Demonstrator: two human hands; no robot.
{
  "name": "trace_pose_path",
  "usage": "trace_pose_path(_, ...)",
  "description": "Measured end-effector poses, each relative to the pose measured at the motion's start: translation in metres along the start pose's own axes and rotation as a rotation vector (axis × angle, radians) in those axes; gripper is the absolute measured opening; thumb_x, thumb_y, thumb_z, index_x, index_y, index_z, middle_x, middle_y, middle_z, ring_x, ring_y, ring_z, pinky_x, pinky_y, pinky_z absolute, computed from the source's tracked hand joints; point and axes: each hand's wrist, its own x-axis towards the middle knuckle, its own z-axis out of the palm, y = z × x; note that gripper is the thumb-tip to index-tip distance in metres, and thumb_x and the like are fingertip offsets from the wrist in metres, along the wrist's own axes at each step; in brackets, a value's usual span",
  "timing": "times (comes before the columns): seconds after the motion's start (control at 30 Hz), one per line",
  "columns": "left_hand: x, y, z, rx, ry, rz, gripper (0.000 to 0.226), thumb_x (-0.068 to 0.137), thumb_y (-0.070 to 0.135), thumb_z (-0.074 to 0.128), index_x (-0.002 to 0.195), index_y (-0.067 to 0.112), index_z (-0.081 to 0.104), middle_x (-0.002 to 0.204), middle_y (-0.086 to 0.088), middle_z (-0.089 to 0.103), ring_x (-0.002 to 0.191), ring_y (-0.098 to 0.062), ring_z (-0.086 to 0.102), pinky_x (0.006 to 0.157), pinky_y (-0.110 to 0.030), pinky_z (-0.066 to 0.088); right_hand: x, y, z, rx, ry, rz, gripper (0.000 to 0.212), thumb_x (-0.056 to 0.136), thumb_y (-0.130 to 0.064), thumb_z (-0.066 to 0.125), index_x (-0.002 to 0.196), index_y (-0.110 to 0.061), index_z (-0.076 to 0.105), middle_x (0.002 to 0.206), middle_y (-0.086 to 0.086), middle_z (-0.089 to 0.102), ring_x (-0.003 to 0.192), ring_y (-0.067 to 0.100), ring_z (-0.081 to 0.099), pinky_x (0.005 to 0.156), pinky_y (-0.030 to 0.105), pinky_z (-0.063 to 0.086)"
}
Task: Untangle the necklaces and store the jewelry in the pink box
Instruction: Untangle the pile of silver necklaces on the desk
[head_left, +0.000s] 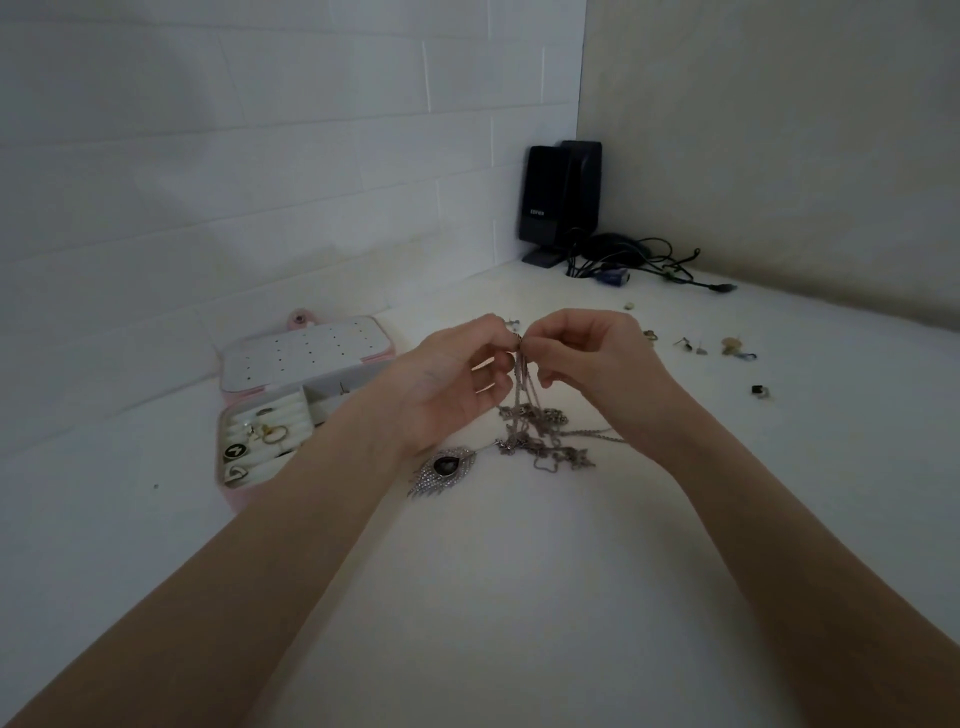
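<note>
Pinching the silver chains (521, 387) up high, left hand (447, 384) and right hand (587, 353) close together, fingertips nearly touching. Hanging down from the pinch into a tangled heap of necklaces (545, 441) on the white table (519, 597). Lying just left of the heap, a sparkly feather pendant (443, 469) with a dark stone. Sitting open to the left, the pink box (236, 496), lid (304, 353) leaning back against the wall, rings (270, 434) tucked in its soft rolls. Scattered well off to the right, small earrings (727, 348). Standing far back in the corner, black speakers (561, 197) beside a pile of cables (639, 260).
</note>
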Motion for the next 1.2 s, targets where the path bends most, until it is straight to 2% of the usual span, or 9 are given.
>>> trace_pose_path(0.17, 0.0, -0.002, -0.004, 0.219, 0.032, 0.094, 0.018, 0.081, 0.003, 0.062, 0.074, 0.019, 0.057, 0.067, 0.005, 0.056, 0.057, -0.005, 0.051, 0.052, -0.017, 0.042, 0.0, 0.003, -0.002, 0.043, -0.024, 0.061, 0.004, 0.081, -0.009, 0.069, 0.08, -0.005, 0.069, 0.066, -0.001, 0.064, 0.059, 0.009, 0.055, 0.067, 0.021, 0.049)
trace_pose_path(0.33, -0.002, -0.001, -0.008, 0.065, -0.056, 0.0, 0.014, 0.085, 0.002, 0.056, 0.083, 0.016, 0.054, 0.065, 0.005, 0.054, 0.051, -0.004, 0.048, 0.052, -0.015, 0.044, -0.001, 0.002, -0.001, 0.071, -0.056, 0.08, 0.004, 0.079, -0.009, 0.069, 0.076, -0.007, 0.068, 0.061, -0.003, 0.063, 0.057, 0.009, 0.053, 0.065, 0.02, 0.049)
trace_pose_path(0.53, 0.0, -0.005, 0.0, 0.034, 0.021, 0.019, 0.021, 0.085, -0.001, 0.053, 0.071, 0.014, 0.051, 0.067, 0.001, 0.05, 0.049, -0.004, 0.044, 0.048, -0.013, 0.039, -0.002, -0.001, 0.004, -0.204, -0.008, -0.069, 0.008, 0.078, -0.005, 0.07, 0.073, -0.008, 0.066, 0.063, -0.001, 0.061, 0.053, 0.002, 0.05, 0.057, 0.013, 0.044)
trace_pose_path(0.7, -0.001, -0.002, -0.002, 0.0, -0.066, 0.0, 0.018, 0.086, 0.006, 0.057, 0.071, 0.016, 0.053, 0.065, 0.005, 0.053, 0.05, -0.002, 0.046, 0.05, -0.012, 0.042, 0.0, 0.002, -0.003, 0.101, -0.031, 0.055, 0.008, 0.082, -0.002, 0.064, 0.075, -0.005, 0.065, 0.058, -0.003, 0.06, 0.056, 0.01, 0.05, 0.062, 0.02, 0.045)
trace_pose_path(0.83, -0.001, -0.005, -0.001, 0.097, -0.03, 0.066, 0.016, 0.084, 0.005, 0.061, 0.076, 0.016, 0.054, 0.06, 0.005, 0.053, 0.053, -0.005, 0.047, 0.051, -0.015, 0.044, 0.0, 0.003, -0.004, 0.329, -0.075, 0.153, 0.012, 0.085, 0.001, 0.059, 0.074, -0.002, 0.063, 0.06, 0.001, 0.055, 0.056, 0.01, 0.047, 0.058, 0.019, 0.044)
trace_pose_path(0.97, -0.001, -0.006, 0.002, 0.419, 0.071, 0.267, 0.015, 0.085, 0.006, 0.062, 0.078, 0.019, 0.056, 0.063, 0.005, 0.052, 0.057, -0.008, 0.048, 0.063, -0.024, 0.044, 0.001, 0.006, -0.004, 0.402, -0.041, 0.187, 0.018, 0.086, 0.0, 0.057, 0.069, -0.003, 0.063, 0.059, 0.001, 0.055, 0.055, 0.008, 0.047, 0.058, 0.019, 0.044)
trace_pose_path(1.07, -0.001, -0.006, 0.005, 0.586, 0.064, 0.331, 0.015, 0.087, 0.007, 0.056, 0.08, 0.02, 0.053, 0.057, 0.012, 0.054, 0.051, -0.004, 0.05, 0.069, -0.034, 0.043, 0.002, 0.007, -0.002, 0.408, -0.026, 0.184, 0.019, 0.087, 0.0, 0.056, 0.069, -0.002, 0.062, 0.06, 0.002, 0.054, 0.054, 0.007, 0.047, 0.059, 0.019, 0.044)
trace_pose_path(1.13, -0.002, -0.008, 0.007, 0.589, 0.056, 0.312, 0.014, 0.088, 0.007, 0.053, 0.082, 0.02, 0.051, 0.056, 0.013, 0.053, 0.048, -0.002, 0.05, 0.069, -0.034, 0.042, 0.002, 0.008, -0.001, 0.4, -0.024, 0.183, 0.019, 0.086, 0.0, 0.056, 0.069, -0.002, 0.062, 0.061, 0.003, 0.054, 0.055, 0.008, 0.047, 0.059, 0.02, 0.044)
trace_pose_path(1.2, -0.003, -0.009, 0.009, 0.432, 0.058, 0.253, 0.016, 0.09, 0.004, 0.05, 0.081, 0.017, 0.05, 0.059, 0.007, 0.05, 0.05, -0.003, 0.048, 0.061, -0.024, 0.046, 0.002, 0.008, 0.0, 0.35, -0.028, 0.172, 0.017, 0.087, 0.0, 0.056, 0.071, -0.001, 0.062, 0.062, 0.004, 0.053, 0.056, 0.009, 0.046, 0.059, 0.021, 0.043)
